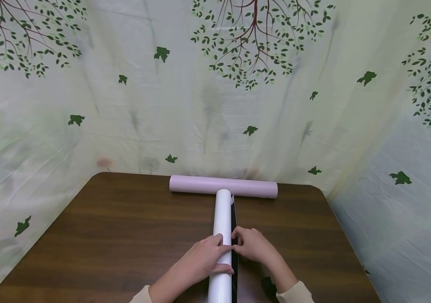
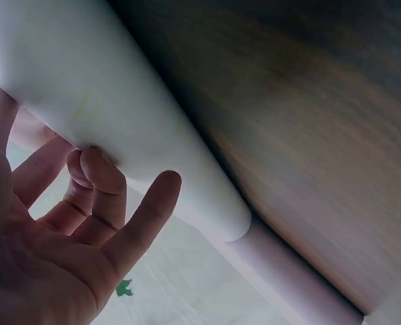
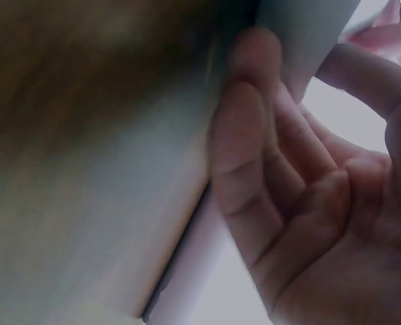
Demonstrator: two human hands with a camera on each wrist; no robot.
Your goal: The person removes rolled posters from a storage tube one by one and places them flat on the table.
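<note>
A long white roll (image 1: 222,214), like rolled paper or film, lies lengthwise on the table. Along its right side runs a narrow dark strip (image 1: 234,269). My left hand (image 1: 209,259) reaches across the roll from the left and grips it. In the left wrist view, the left hand (image 2: 72,223) has some fingers bent against the white roll (image 2: 119,101) and one straighter finger. From the right, my right hand (image 1: 253,246) pinches the roll's edge by the dark strip. The right wrist view shows its bent fingers (image 3: 241,128) at the white roll (image 3: 305,40); the pinched edge is partly hidden.
A pink roll (image 1: 200,184) lies crosswise at the far edge of the brown wooden table (image 1: 143,223), just beyond the white roll's end. Leaf-printed fabric (image 1: 208,113) hangs behind and beside the table. Something dark (image 1: 268,286) shows below the right wrist.
</note>
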